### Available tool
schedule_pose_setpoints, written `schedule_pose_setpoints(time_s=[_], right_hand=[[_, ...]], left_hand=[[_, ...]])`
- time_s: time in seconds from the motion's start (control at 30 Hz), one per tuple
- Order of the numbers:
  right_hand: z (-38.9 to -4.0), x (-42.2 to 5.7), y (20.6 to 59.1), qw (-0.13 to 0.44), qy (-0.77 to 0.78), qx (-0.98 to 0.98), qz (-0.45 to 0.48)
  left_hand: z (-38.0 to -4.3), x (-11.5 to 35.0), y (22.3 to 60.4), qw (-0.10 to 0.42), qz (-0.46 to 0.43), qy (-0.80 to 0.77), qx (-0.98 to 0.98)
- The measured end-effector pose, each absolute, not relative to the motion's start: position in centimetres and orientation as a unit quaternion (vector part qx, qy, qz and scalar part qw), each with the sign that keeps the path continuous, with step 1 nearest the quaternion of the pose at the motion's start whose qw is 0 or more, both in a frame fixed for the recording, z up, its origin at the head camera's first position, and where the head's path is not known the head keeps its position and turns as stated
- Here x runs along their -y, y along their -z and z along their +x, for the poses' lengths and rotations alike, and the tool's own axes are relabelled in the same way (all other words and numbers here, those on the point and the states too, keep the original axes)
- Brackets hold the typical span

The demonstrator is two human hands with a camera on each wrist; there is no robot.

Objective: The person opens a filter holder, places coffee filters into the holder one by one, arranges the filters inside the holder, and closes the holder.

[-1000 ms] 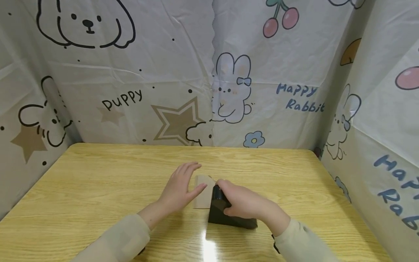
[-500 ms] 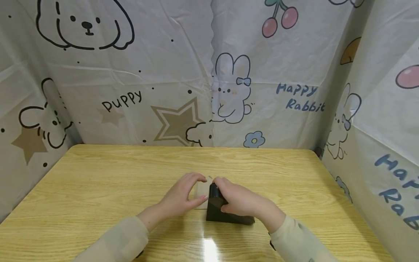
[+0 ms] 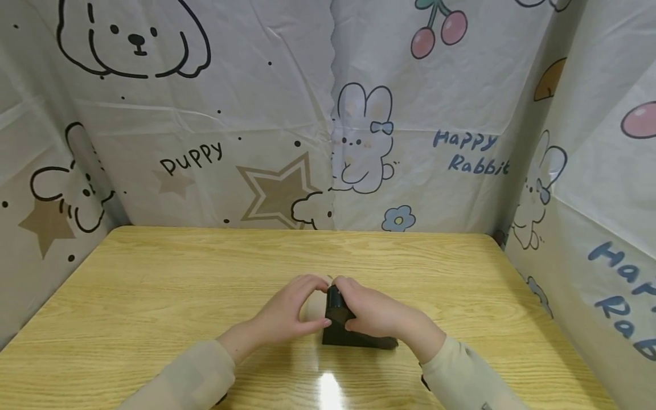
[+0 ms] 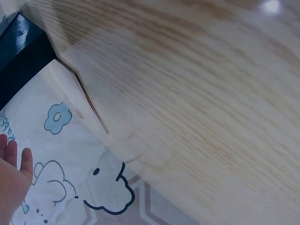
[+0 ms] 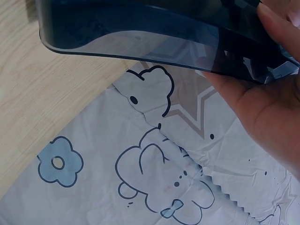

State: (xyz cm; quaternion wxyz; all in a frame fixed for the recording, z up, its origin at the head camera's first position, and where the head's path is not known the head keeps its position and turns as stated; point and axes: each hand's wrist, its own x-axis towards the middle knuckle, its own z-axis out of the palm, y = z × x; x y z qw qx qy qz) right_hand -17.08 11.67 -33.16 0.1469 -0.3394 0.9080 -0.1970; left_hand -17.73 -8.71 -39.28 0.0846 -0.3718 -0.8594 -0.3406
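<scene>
My right hand [image 3: 379, 310] grips the upper part of a black wedge-shaped device [image 3: 353, 339] that stands on the table. In the right wrist view its dark shell [image 5: 126, 28] looks glossy and partly see-through, with the thumb below its edge. A thin tan card [image 3: 315, 307] with a cut corner lies at the device's left end, partly hidden. My left hand [image 3: 284, 310] curves around the card's visible end, thumb tip at the near side and fingertips at the far side, close to the device. I cannot tell whether it pinches the card.
The light wood-grain table [image 3: 179, 273] extends on all sides of the hands. A white sheet [image 3: 451, 188] printed with cartoons hangs behind the table's far edge, with more sheeting along the left and right sides.
My left hand has moved right and toward me, from beside the card to around its end, its thumb now near the device. The device and right hand have shifted slightly left.
</scene>
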Motion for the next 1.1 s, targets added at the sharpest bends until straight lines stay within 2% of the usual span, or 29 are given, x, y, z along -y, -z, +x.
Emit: schedule_pose_setpoints(time_s=[0.27,0.77,1.1], right_hand=[[-17.3,-11.6,33.2,0.143,0.197,-0.906,-0.347],[-18.0,-11.2,33.3,0.142,0.199,-0.905,-0.348],[-18.1,-11.1,33.1,0.146,0.202,-0.905,-0.344]], left_hand=[[-17.9,8.1,39.4,0.074,-0.356,0.327,0.872],[-17.8,8.0,39.3,0.021,-0.302,0.340,0.890],[-17.8,8.1,39.3,-0.001,-0.303,0.333,0.893]])
